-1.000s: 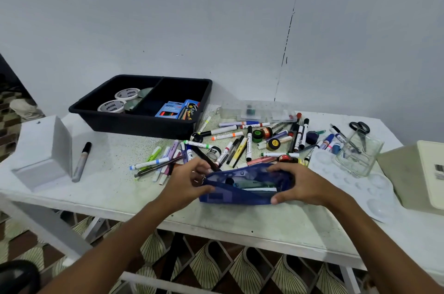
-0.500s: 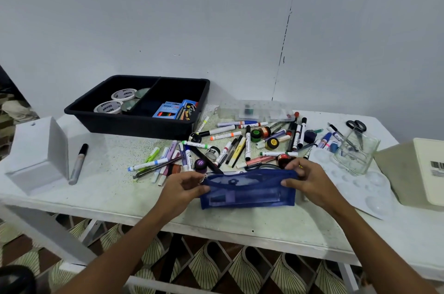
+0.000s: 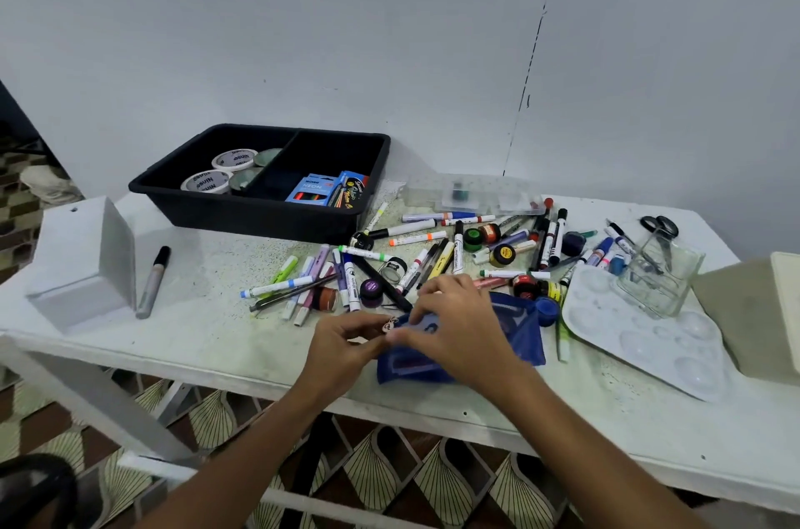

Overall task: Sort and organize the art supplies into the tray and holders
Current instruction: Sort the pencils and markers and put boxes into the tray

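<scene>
— Where is the pouch?

— The blue mesh pouch (image 3: 521,331) lies flat at the front edge of the white desk (image 3: 195,325), just below the heap of markers (image 3: 415,264) and paint pots; both hands are on it.

— What is each grip doing?

— The left hand (image 3: 342,349) pinches the small zipper charm (image 3: 388,325) at the pouch's left end, fingers curled narrow round it; the right hand (image 3: 459,323) lies over the pouch, fingers bent and pressing or gripping the fabric beside the charm; which of the two I cannot tell.

— And the tray?

— The black tray (image 3: 268,210) sits at the back left, touching the marker heap at its right corner; tape rolls (image 3: 218,173) fill its left compartment, a blue neon-marker box (image 3: 314,188) the right; a glass holder (image 3: 660,273) with scissors (image 3: 660,227) stands on the right, on a white palette (image 3: 640,333); a lone grey marker (image 3: 153,282) lies well apart to the left, beside a white box (image 3: 82,264).
</scene>
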`<state>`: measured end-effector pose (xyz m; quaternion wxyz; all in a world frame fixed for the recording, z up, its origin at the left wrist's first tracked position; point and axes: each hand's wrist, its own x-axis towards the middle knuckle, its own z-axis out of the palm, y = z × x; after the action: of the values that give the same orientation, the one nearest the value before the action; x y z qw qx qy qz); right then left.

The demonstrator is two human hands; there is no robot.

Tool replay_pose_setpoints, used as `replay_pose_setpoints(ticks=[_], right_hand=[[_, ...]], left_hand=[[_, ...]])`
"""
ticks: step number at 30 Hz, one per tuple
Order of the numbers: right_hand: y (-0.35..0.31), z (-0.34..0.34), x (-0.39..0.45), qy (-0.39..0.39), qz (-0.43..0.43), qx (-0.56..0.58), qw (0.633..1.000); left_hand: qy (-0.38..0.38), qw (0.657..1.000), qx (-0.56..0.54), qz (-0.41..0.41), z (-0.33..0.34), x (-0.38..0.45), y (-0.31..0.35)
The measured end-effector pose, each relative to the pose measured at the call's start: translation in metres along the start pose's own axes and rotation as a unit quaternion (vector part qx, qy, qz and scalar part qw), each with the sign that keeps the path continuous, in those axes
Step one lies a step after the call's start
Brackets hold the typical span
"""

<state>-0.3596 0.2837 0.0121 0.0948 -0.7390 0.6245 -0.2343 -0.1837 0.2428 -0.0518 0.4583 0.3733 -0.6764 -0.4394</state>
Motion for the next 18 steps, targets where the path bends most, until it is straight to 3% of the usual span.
replay_pose_setpoints(ticks=[7, 12, 15, 18], right_hand=[[-0.021, 0.007, 0.009, -0.008, 0.02, -0.076, 0.997], [-0.019, 0.013, 0.009, 0.014, -0.032, -0.131, 0.991], [-0.015, 0.016, 0.007, 0.06, -0.035, -0.123, 0.99], [-0.013, 0.015, 0.008, 0.04, -0.023, -0.098, 0.994]], left_hand=[[0.015, 1.0, 0.011, -0.011, 0.0, -0.006, -0.001], [0.005, 1.0, 0.004, -0.02, 0.0, -0.006, -0.002], [0.005, 1.0, 0.0, -0.018, 0.0, -0.008, 0.0], [0.012, 1.0, -0.003, -0.016, 0.001, -0.009, 0.004]])
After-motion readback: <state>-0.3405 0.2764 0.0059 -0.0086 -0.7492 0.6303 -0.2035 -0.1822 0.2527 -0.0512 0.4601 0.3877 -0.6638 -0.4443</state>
